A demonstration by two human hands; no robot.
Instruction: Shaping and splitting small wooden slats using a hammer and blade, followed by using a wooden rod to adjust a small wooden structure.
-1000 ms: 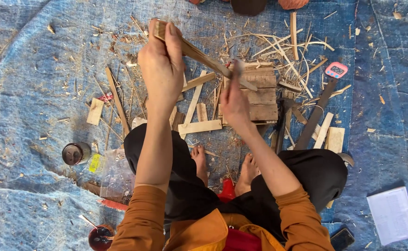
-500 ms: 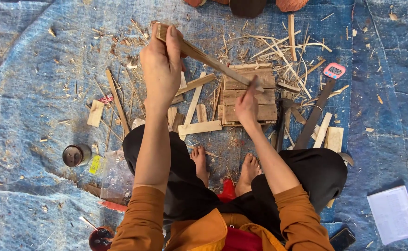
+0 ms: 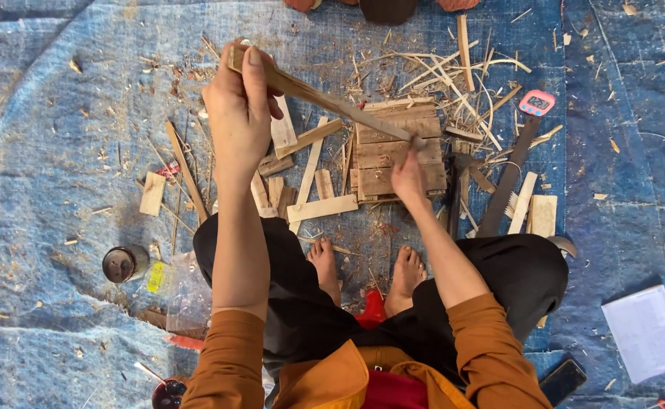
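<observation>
Tarpaulin (image 3: pixel 60 98), blue and littered with shavings, spreads under us as we sit cross-legged with bare feet tucked in. Well out beyond our left hand and lower, toward our knee, a small dark tin (image 3: pixel 123 263) stands beside a yellow scrap and a clear plastic bag (image 3: pixel 187 291), apparently parked out of the way of the chips.

Our left hand (image 3: pixel 238 117) is raised and wrapped tight around the upper end of a long wooden stick (image 3: pixel 321 97), thumb laid along it; gripping it high seems to keep it angled and steady. From that fist the stick slopes down and to the right, above the offcuts (image 3: pixel 313 208) scattered just below the hand.

Our right hand (image 3: pixel 408 174) is closed at the stick's lower end, where it meets a small wooden pallet block (image 3: pixel 397 155). Whether it pinches the tip itself or holds a small tool we cannot tell. The block appears to serve as a rest, so the low end has something firm beneath it.

Right of that hand lie a dark hammer-like tool (image 3: pixel 457 189), a handsaw (image 3: pixel 508 178) with its teeth near a pale board, and a small pink device (image 3: pixel 537 102) beyond it, all within easy reach. Farther right, a white paper pad (image 3: pixel 647 333) lies on the tarp and a dark phone (image 3: pixel 562 380) sits by our right thigh.
</observation>
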